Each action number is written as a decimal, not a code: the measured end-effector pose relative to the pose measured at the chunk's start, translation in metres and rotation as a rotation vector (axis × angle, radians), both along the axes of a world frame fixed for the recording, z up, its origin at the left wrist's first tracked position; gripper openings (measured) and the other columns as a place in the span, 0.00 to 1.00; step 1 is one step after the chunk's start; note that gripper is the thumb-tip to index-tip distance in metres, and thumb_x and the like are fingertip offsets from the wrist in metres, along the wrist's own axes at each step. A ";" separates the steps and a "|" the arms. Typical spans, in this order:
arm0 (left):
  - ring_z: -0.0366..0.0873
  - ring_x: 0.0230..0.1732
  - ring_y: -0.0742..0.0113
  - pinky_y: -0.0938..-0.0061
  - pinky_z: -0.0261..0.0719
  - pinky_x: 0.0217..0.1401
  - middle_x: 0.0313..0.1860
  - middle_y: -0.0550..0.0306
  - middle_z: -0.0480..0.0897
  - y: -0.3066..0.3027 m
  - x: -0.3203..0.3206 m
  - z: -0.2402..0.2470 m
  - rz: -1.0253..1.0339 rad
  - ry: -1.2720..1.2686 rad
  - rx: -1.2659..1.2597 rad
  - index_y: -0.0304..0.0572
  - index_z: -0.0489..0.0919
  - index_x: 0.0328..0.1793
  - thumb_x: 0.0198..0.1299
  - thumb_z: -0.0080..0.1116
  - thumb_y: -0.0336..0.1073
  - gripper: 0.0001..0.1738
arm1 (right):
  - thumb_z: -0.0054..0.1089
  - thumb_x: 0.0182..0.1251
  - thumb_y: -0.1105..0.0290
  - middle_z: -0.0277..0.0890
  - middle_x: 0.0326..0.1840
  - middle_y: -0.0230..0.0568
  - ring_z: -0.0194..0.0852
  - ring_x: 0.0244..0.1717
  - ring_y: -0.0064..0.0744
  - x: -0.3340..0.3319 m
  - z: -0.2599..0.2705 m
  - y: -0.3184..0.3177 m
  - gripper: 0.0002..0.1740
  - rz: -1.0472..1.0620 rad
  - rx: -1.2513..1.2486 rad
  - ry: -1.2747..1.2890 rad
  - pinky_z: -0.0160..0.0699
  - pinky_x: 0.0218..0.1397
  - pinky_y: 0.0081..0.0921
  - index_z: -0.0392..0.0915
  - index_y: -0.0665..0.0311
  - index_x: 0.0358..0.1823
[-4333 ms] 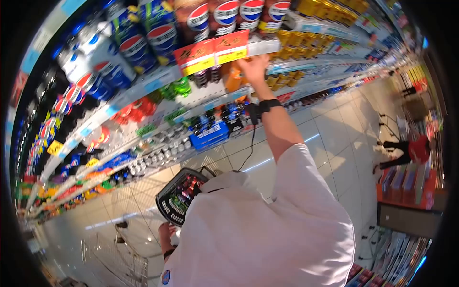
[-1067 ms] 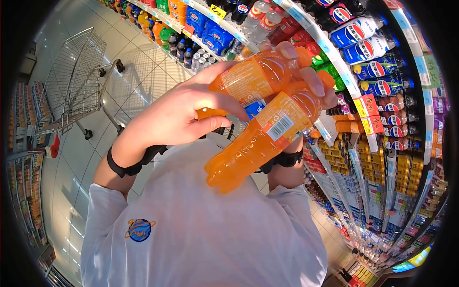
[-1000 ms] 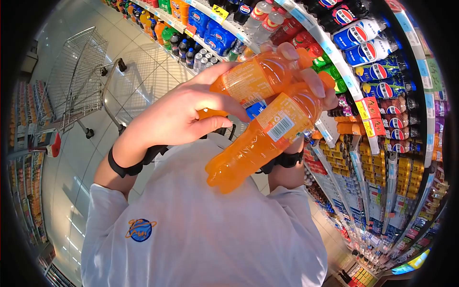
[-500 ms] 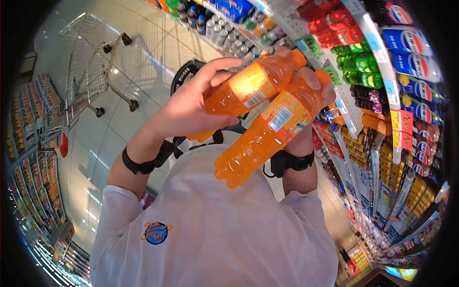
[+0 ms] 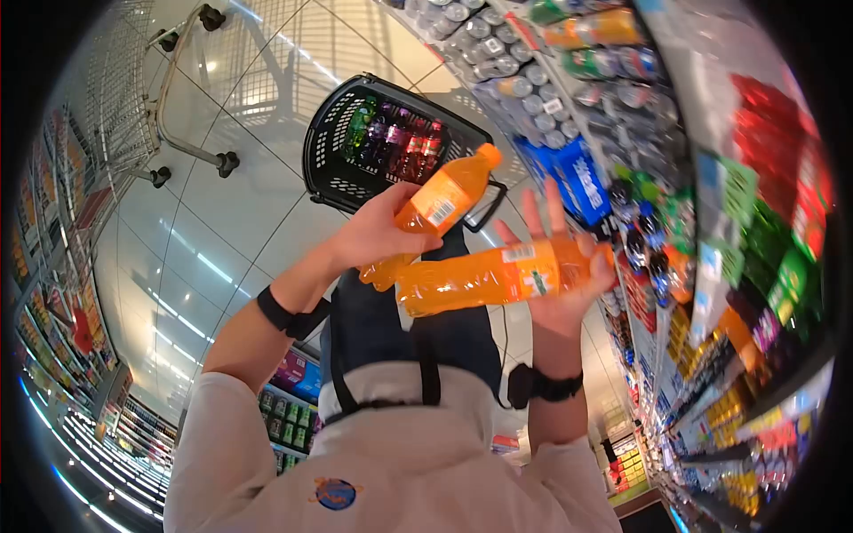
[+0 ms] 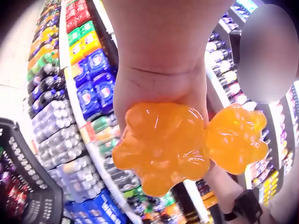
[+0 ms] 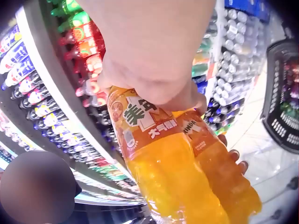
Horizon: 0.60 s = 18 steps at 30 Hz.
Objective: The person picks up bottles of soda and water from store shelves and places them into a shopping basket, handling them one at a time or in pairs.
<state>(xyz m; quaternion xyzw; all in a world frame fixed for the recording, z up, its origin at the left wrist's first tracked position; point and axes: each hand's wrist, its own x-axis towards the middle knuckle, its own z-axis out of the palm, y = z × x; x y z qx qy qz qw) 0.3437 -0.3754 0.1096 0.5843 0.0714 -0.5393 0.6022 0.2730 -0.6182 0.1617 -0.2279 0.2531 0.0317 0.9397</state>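
In the head view my left hand grips an orange soda bottle round its middle, its cap pointing up and right. My right hand holds a second orange soda bottle by the neck end with the thumb, the other fingers spread upward. That bottle lies nearly level, base to the left, overlapping the first one's lower end. The left wrist view shows both lobed bases, the large base nearest. Seen from the right wrist, a printed label faces the camera.
A black shopping basket with several soda bottles stands on the tiled floor ahead. Drink shelves run along the right, with blue multipacks and silver cans low down. A wire trolley stands at left.
The right hand reached to the shelf at first. Later it held both bottles by their necks, the left hand beside them. Now the left hand has one bottle, and the basket has come into view.
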 end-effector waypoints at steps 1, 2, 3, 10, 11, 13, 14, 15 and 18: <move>0.77 0.54 0.68 0.74 0.75 0.59 0.53 0.51 0.79 0.005 -0.003 -0.042 0.007 0.014 0.011 0.32 0.66 0.66 0.47 0.72 0.33 0.40 | 0.56 0.63 0.46 0.55 0.77 0.47 0.53 0.76 0.48 -0.007 -0.025 -0.003 0.15 -0.036 -0.009 0.018 0.54 0.72 0.65 0.78 0.47 0.31; 0.78 0.54 0.66 0.73 0.75 0.58 0.53 0.50 0.80 0.010 -0.007 -0.088 0.016 -0.018 0.169 0.32 0.66 0.65 0.46 0.72 0.36 0.40 | 0.56 0.65 0.48 0.61 0.74 0.45 0.58 0.74 0.47 -0.018 -0.049 -0.005 0.15 -0.072 -0.021 0.045 0.56 0.71 0.67 0.78 0.49 0.32; 0.79 0.54 0.65 0.72 0.76 0.58 0.52 0.48 0.80 0.014 -0.014 -0.134 0.020 -0.046 0.325 0.32 0.67 0.65 0.45 0.73 0.39 0.41 | 0.56 0.65 0.48 0.61 0.74 0.45 0.58 0.74 0.47 -0.031 -0.074 -0.009 0.15 -0.065 -0.013 0.070 0.56 0.71 0.67 0.78 0.49 0.32; 0.78 0.56 0.47 0.63 0.77 0.59 0.54 0.40 0.80 0.003 -0.038 -0.375 -0.056 -0.182 0.657 0.33 0.66 0.63 0.42 0.72 0.44 0.43 | 0.58 0.67 0.55 0.74 0.44 0.37 0.72 0.52 0.40 -0.067 -0.194 0.020 0.13 -0.017 0.043 0.318 0.66 0.67 0.60 0.74 0.55 0.33; 0.78 0.56 0.47 0.63 0.77 0.59 0.54 0.40 0.80 -0.004 -0.040 -0.398 -0.057 -0.167 0.654 0.33 0.66 0.63 0.42 0.72 0.44 0.43 | 0.59 0.67 0.55 0.73 0.41 0.37 0.72 0.51 0.40 -0.070 -0.206 0.025 0.14 0.010 0.010 0.350 0.67 0.67 0.59 0.72 0.56 0.33; 0.78 0.57 0.46 0.62 0.76 0.60 0.54 0.39 0.80 -0.014 -0.045 -0.441 -0.064 -0.285 0.727 0.32 0.66 0.63 0.42 0.72 0.43 0.43 | 0.59 0.67 0.55 0.72 0.41 0.37 0.72 0.50 0.39 -0.074 -0.224 0.033 0.13 0.030 -0.034 0.394 0.68 0.66 0.57 0.70 0.56 0.33; 0.78 0.56 0.43 0.59 0.76 0.59 0.54 0.38 0.79 -0.016 -0.057 -0.473 -0.033 -0.383 0.723 0.33 0.66 0.64 0.47 0.70 0.46 0.41 | 0.58 0.67 0.56 0.72 0.41 0.37 0.72 0.50 0.39 -0.077 -0.232 0.035 0.13 0.054 -0.043 0.404 0.68 0.65 0.57 0.70 0.56 0.33; 0.78 0.56 0.43 0.59 0.76 0.59 0.54 0.38 0.79 -0.019 -0.060 -0.490 -0.035 -0.369 0.720 0.33 0.66 0.64 0.47 0.70 0.46 0.41 | 0.58 0.66 0.56 0.72 0.40 0.37 0.72 0.51 0.39 -0.079 -0.241 0.036 0.13 0.078 -0.052 0.413 0.69 0.65 0.57 0.69 0.56 0.33; 0.70 0.59 0.40 0.56 0.69 0.66 0.56 0.37 0.73 -0.030 -0.070 -0.533 0.040 -0.492 0.837 0.32 0.62 0.65 0.44 0.70 0.40 0.43 | 0.58 0.66 0.56 0.72 0.41 0.37 0.71 0.51 0.39 -0.085 -0.266 0.034 0.12 0.083 -0.029 0.423 0.68 0.66 0.56 0.70 0.55 0.33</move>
